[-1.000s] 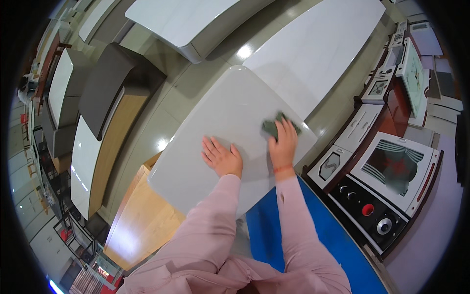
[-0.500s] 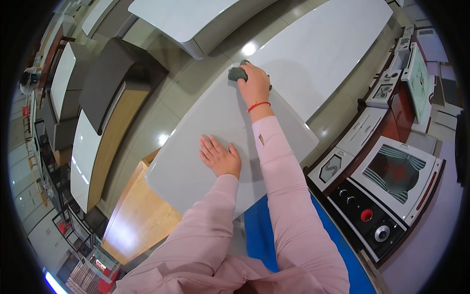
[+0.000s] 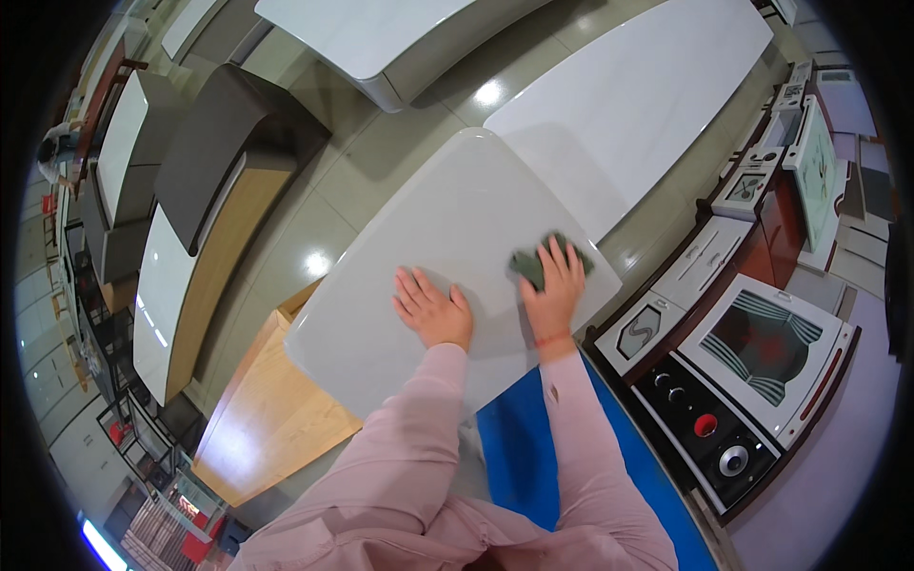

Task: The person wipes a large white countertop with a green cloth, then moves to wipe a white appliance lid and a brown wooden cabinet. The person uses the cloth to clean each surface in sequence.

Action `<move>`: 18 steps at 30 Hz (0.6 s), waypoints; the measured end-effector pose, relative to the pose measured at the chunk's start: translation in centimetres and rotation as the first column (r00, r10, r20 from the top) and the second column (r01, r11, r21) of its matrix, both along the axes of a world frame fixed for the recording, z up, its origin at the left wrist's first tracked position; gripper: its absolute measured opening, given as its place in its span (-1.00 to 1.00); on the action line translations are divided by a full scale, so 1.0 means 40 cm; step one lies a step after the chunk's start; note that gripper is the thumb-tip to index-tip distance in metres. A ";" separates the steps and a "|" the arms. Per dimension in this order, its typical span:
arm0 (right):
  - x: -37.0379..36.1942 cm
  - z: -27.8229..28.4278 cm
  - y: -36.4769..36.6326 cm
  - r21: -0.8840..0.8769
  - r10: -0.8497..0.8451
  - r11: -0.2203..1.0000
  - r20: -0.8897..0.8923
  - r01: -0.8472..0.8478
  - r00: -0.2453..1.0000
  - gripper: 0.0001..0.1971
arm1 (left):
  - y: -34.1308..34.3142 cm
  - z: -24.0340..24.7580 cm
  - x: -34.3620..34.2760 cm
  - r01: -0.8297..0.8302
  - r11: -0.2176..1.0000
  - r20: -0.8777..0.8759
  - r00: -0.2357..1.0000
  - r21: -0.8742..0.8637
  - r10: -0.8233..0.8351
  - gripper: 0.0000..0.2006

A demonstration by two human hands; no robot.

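A pale grey tabletop (image 3: 428, 214) with rounded corners lies in front of me. My left hand (image 3: 433, 309) rests flat on it near the middle, fingers spread, holding nothing. Over by the tabletop's right side, my right hand (image 3: 555, 295) presses a dark green cloth (image 3: 528, 269) against the surface. Part of the cloth bulges out past the fingers on both sides. The hand is slightly blurred, and what lies under the palm is hidden.
A long white tabletop (image 3: 638, 105) adjoins the far right edge. A wooden piece (image 3: 276, 414) stands at the near left, a blue sheet (image 3: 519, 447) at the near right. Stove-like white cabinets (image 3: 752, 333) line the right. A dark brown desk (image 3: 224, 143) stands left.
My right hand has swept the cloth from the tabletop's far corner back toward me and to the right. The left hand stays in nearly the same place.
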State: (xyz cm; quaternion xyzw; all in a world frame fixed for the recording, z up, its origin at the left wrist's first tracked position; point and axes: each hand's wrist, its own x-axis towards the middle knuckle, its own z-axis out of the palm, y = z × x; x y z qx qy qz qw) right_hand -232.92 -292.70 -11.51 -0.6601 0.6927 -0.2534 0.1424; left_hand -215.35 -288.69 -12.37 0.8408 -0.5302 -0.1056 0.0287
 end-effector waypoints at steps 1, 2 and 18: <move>0.029 -0.001 -0.076 -0.005 0.015 1.000 -0.007 -0.015 1.000 -0.47 | 0.000 -0.001 0.000 -0.004 1.000 0.005 1.000 -0.001 0.004 -0.25; 0.060 0.001 -0.151 -0.012 0.007 1.000 -0.023 -0.007 1.000 -0.46 | -0.003 0.000 -0.002 0.000 1.000 0.006 1.000 -0.004 0.000 -0.25; 0.082 0.018 0.301 0.161 0.272 0.947 0.051 -0.276 0.961 -0.54 | -0.001 -0.005 0.005 -0.007 0.997 0.049 0.999 -0.072 0.011 -0.26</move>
